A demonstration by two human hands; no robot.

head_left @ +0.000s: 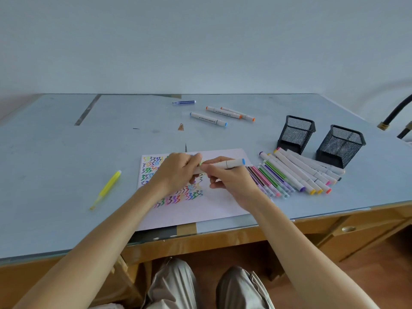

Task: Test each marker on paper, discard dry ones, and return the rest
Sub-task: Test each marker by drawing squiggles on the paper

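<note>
Markers are what we are sorting, and the one in hand, a white-barrelled marker (225, 164) with a blue end cap, is held level just above the paper (214, 204), between both our hands. Our right hand (227, 181) curls its fingers round the barrel near the middle, thumb and forefinger pinching it. Our left hand (178, 172) pinches the other end, where a bit of green shows (whether that is a cap or the tip we cannot tell).

We judge this marker light and stiff, with a smooth plastic barrel that could slip in a loose grip. Its caps likely sit tight, so the best hold is the barrel itself, close to the cap, with the other hand on the cap alone.

Coloured zigzags cover the upper left of the sheet, so much testing looks done. To the right lies a fanned row of markers (296, 175), touching one another, beside two black mesh holders (296, 133), both seemingly without pens. Three more white markers (223, 114) and a blue pen (184, 102) lie well apart at the far side of the desk (55, 163). A yellow marker (107, 189) lies alone on the left.
</note>
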